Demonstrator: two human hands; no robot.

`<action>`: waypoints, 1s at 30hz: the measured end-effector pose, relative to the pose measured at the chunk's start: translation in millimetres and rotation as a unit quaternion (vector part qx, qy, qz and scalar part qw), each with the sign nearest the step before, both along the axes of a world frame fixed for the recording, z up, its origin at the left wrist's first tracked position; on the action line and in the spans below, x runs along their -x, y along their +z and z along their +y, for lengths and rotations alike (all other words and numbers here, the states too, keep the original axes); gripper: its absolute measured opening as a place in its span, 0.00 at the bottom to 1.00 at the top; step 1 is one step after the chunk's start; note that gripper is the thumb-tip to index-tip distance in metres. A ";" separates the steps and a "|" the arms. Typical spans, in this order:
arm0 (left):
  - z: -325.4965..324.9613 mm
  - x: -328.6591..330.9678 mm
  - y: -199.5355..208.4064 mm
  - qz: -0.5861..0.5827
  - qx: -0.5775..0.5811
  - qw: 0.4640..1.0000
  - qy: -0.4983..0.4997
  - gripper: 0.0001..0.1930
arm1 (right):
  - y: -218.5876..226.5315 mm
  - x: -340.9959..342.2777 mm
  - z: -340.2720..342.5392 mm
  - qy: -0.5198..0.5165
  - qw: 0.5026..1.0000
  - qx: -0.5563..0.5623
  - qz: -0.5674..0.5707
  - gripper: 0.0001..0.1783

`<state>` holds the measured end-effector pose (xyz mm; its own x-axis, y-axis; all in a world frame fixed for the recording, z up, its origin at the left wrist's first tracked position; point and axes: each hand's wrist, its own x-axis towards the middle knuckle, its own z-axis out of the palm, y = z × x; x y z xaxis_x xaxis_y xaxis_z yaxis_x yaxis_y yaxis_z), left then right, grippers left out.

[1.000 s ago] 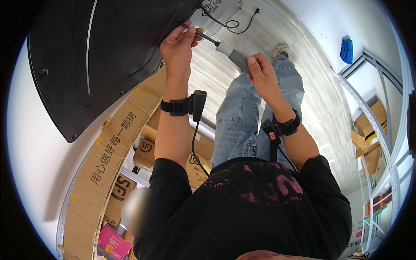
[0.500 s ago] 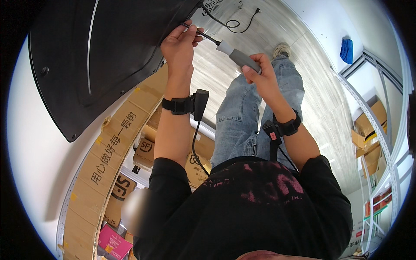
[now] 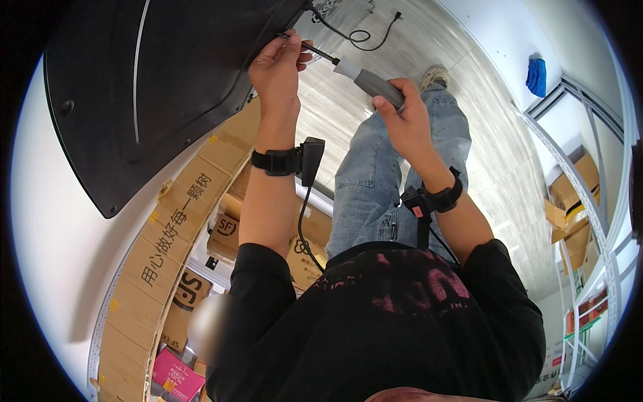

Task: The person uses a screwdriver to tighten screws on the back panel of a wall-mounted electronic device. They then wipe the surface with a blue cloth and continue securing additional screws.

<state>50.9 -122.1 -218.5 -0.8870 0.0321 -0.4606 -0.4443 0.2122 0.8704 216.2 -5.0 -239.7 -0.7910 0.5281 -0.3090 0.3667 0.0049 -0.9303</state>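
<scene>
My right hand (image 3: 408, 119) is closed around the grey handle of a screwdriver (image 3: 376, 88). Its dark shaft slants up and left toward the edge of a large black panel (image 3: 194, 74). At that edge my left hand (image 3: 278, 63) pinches the shaft near its tip with thumb and forefinger, the other fingers curled loosely. The tip itself is mostly hidden by the fingers, so I cannot tell whether it sits in a screw. Small dark screws or holes dot the panel's rim.
Below the panel lies a long cardboard piece (image 3: 167, 234), with cardboard boxes (image 3: 184, 311) and a pink box (image 3: 177, 375) beside it. A black cable (image 3: 362, 41) curls over the floor. White shelving (image 3: 569, 167) with boxes stands right; a blue cloth-like item (image 3: 535, 77) is near it.
The screwdriver's handle has turned a little in my right hand, and the thumb and fingers have shifted on it. My left hand stays almost in place at the panel edge.
</scene>
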 end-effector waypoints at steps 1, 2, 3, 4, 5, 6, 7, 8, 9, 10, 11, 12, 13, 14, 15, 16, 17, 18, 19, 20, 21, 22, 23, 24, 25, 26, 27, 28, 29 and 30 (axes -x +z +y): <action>0.4 -0.2 0.7 -0.004 -0.002 1.000 0.002 0.08 | -2.7 -1.4 1.3 0.019 0.997 0.068 -0.019 0.20; -0.2 0.2 0.9 -0.004 -0.001 1.000 -0.002 0.09 | -7.8 -4.1 4.2 0.038 0.989 0.136 -0.037 0.20; -1.4 0.9 1.0 -0.004 0.000 1.000 -0.005 0.09 | -10.7 -5.8 6.0 0.057 0.976 0.203 -0.056 0.20; -2.3 1.1 0.7 -0.004 0.001 1.000 -0.009 0.09 | -8.6 -5.5 8.5 0.065 0.963 0.254 -0.068 0.20; -3.1 1.4 0.4 -0.005 0.001 1.000 -0.009 0.09 | -4.2 -4.0 12.2 0.073 0.946 0.305 -0.081 0.20; -3.9 1.7 0.0 -0.006 0.002 1.000 -0.009 0.09 | -1.4 -3.4 14.3 0.081 0.927 0.355 -0.093 0.20; -3.8 1.8 -0.4 -0.007 0.003 1.000 -0.009 0.09 | -0.3 -3.8 14.1 0.073 0.928 0.354 -0.092 0.20; -3.1 1.7 -0.6 -0.005 0.003 1.000 -0.011 0.09 | 0.9 -3.4 12.7 0.065 0.929 0.353 -0.090 0.20; -2.5 1.6 -0.9 -0.003 0.003 1.000 -0.013 0.10 | 1.7 -2.4 10.8 0.057 0.930 0.353 -0.088 0.20; -2.3 2.6 -0.8 -0.001 0.003 1.000 -0.018 0.10 | -0.1 -1.0 2.1 0.023 0.966 0.254 -0.051 0.19; -1.9 2.4 -0.5 0.000 0.002 1.000 -0.019 0.10 | -5.0 -0.9 -9.6 -0.009 0.988 0.151 -0.014 0.19; -1.6 2.4 -0.2 0.001 0.001 1.000 -0.019 0.10 | -8.0 -2.2 -13.1 -0.020 0.995 0.103 0.003 0.19; -1.8 2.7 -0.2 0.003 0.000 1.000 -0.019 0.11 | -10.9 -3.0 -16.9 -0.031 0.998 0.051 0.019 0.19; -2.1 3.0 -0.8 0.001 -0.004 1.000 -0.018 0.11 | -13.4 -4.6 -15.9 -0.022 0.998 0.055 0.014 0.19; -2.3 3.3 -1.8 0.000 -0.008 1.000 -0.018 0.11 | -15.2 -6.0 -13.4 -0.013 0.998 0.059 0.010 0.19; -3.6 3.1 -2.4 -0.001 -0.013 1.000 -0.017 0.11 | -14.6 -7.6 -5.3 0.000 0.974 0.228 -0.018 0.20; -4.8 2.8 -2.8 -0.001 -0.014 1.000 -0.016 0.11 | -11.8 -8.5 7.4 0.013 0.920 0.389 -0.046 0.20; -6.0 2.3 -3.0 -0.001 -0.016 1.000 -0.014 0.11 | -8.9 -7.6 14.8 0.026 0.839 0.538 -0.073 0.21; -4.9 2.3 -2.7 -0.003 -0.014 1.000 -0.014 0.10 | -6.3 -5.3 17.9 0.037 0.839 0.536 -0.082 0.21; -4.0 2.6 -2.6 -0.003 -0.012 1.000 -0.014 0.10 | -4.2 -3.3 20.3 0.048 0.839 0.534 -0.092 0.22; -3.1 3.0 -2.6 -0.002 -0.010 1.000 -0.014 0.10 | -3.2 -2.1 21.5 0.059 0.839 0.531 -0.102 0.23; -3.0 2.6 -2.9 0.000 -0.010 1.000 -0.015 0.10 | -3.7 -2.3 17.4 0.038 0.868 0.486 -0.095 0.22; -3.0 2.1 -3.3 0.001 -0.011 1.000 -0.016 0.10 | -4.9 -2.3 9.3 0.018 0.894 0.440 -0.087 0.21; -2.9 1.7 -3.8 0.002 -0.011 1.000 -0.016 0.10 | -7.0 -2.4 1.2 -0.003 0.916 0.392 -0.080 0.20; -2.7 1.7 -3.9 0.003 -0.012 1.000 -0.016 0.10 | -10.5 -2.6 -7.2 -0.031 0.936 0.344 -0.063 0.20; -2.5 1.9 -4.1 0.004 -0.012 1.000 -0.017 0.10 | -14.3 -3.0 -15.7 -0.059 0.953 0.294 -0.047 0.19; -2.2 2.1 -4.4 0.005 -0.011 1.000 -0.019 0.10 | -16.8 -3.9 -19.8 -0.087 0.965 0.244 -0.030 0.18; -2.9 2.2 -4.9 0.005 -0.011 1.000 -0.018 0.10 | -15.5 -4.6 -16.4 -0.063 0.962 0.265 -0.037 0.18; -3.6 2.3 -5.2 0.005 -0.013 1.000 -0.016 0.10 | -12.8 -5.9 -9.2 -0.039 0.957 0.285 -0.045 0.18; -4.1 2.4 -5.5 0.005 -0.015 1.000 -0.015 0.09 | -10.8 -6.6 -3.6 -0.016 0.951 0.306 -0.053 0.18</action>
